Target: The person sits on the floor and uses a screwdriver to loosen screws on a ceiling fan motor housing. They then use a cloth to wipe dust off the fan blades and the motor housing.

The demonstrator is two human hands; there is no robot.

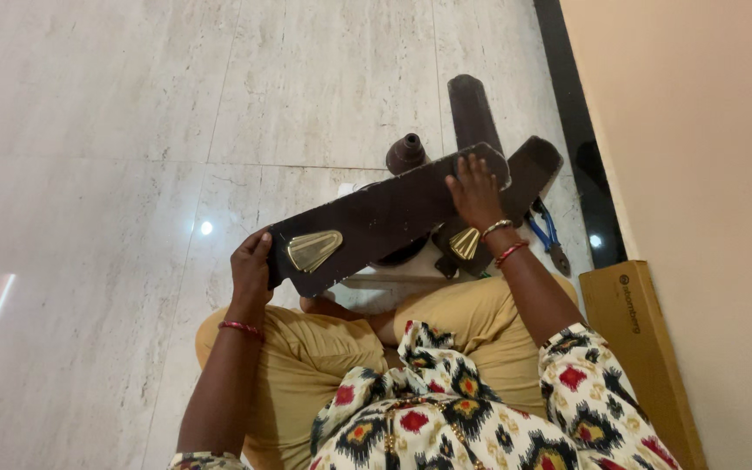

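Observation:
I sit cross-legged on the floor and hold a dark brown ceiling fan blade (385,213) with a gold trim piece across my lap. My left hand (250,264) grips its near, trimmed end. My right hand (474,193) rests flat on the blade near its rounded far end. Under it lie two more dark fan blades (473,109), one with a gold trim (465,244), and a dark cone-shaped fan cap (406,154).
Blue-handled pliers (548,237) lie on the marble floor (132,174) to the right of the blades. A long brown cardboard box (641,339) rests along the beige wall (698,130) at my right. A white sheet (393,283) lies under the fan parts.

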